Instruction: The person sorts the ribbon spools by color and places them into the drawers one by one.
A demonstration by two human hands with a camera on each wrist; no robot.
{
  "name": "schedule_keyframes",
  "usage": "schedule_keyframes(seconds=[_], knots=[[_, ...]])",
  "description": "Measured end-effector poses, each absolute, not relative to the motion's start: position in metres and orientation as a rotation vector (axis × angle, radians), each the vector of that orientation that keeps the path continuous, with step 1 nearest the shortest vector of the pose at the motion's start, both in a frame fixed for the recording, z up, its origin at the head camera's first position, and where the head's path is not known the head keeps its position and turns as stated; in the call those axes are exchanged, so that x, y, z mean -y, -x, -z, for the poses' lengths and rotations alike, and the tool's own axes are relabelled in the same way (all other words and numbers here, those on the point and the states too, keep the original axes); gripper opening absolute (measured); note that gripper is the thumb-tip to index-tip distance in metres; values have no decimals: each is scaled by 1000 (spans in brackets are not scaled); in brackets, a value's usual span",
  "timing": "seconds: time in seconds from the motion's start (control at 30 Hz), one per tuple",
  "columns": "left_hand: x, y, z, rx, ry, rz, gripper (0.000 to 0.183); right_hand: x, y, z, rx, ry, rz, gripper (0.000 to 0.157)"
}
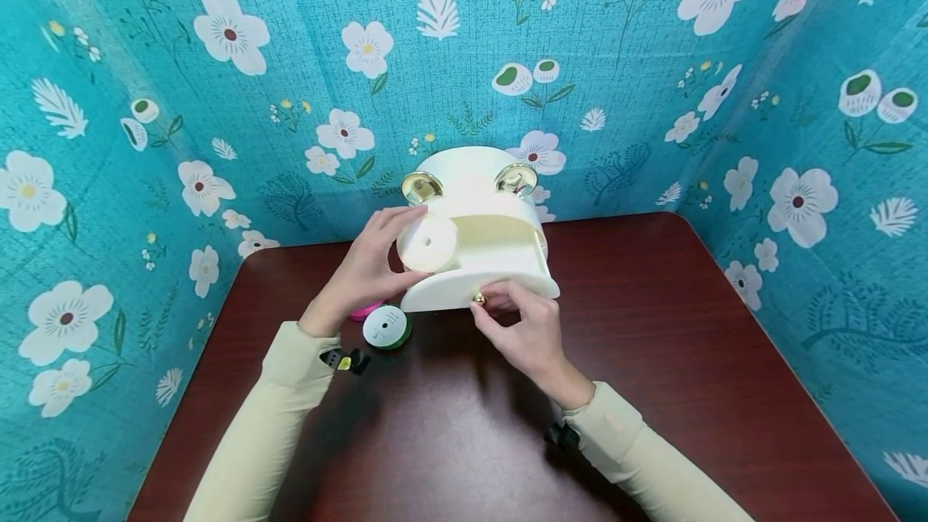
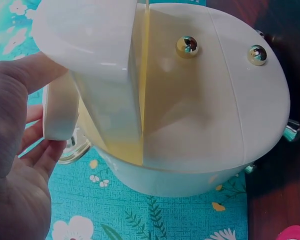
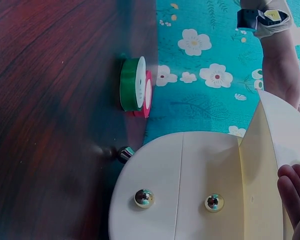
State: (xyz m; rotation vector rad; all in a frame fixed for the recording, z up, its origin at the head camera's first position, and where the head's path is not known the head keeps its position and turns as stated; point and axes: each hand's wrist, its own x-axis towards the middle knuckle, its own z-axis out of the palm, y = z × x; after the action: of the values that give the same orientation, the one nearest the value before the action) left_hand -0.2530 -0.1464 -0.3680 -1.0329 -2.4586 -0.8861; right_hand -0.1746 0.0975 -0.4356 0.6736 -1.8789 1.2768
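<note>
A cream rounded cabinet (image 1: 467, 167) with two gold round ear-like pieces on top stands against the back wall. Its upper drawer (image 1: 453, 290) is pulled out. My left hand (image 1: 370, 260) grips a white spool (image 1: 428, 242) by its rim, thumb below and fingers above, at the left end of that drawer. The left wrist view has the white spool (image 2: 60, 112) edge-on beside the drawer's side. With thumb and fingers, my right hand (image 1: 525, 329) pinches the drawer's gold knob (image 1: 480, 299). In the right wrist view the knob is mostly hidden behind the right hand (image 3: 296, 192).
A green ribbon spool (image 1: 387, 327) and a pink ribbon spool (image 1: 366, 312) rest on the dark red table (image 1: 449, 441), left of the cabinet. Two lower drawer fronts carry gold knobs, an upper one (image 3: 214, 202) and a lower one (image 3: 144, 198). Floral cloth (image 1: 290, 63) surrounds the table.
</note>
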Motion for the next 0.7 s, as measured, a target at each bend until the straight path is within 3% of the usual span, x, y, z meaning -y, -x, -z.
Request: schedule_keyframes(seconds=[0.7], knots=[[131, 260, 369, 2413, 1164, 855, 89, -99, 171, 436, 1852, -694, -1269, 22]])
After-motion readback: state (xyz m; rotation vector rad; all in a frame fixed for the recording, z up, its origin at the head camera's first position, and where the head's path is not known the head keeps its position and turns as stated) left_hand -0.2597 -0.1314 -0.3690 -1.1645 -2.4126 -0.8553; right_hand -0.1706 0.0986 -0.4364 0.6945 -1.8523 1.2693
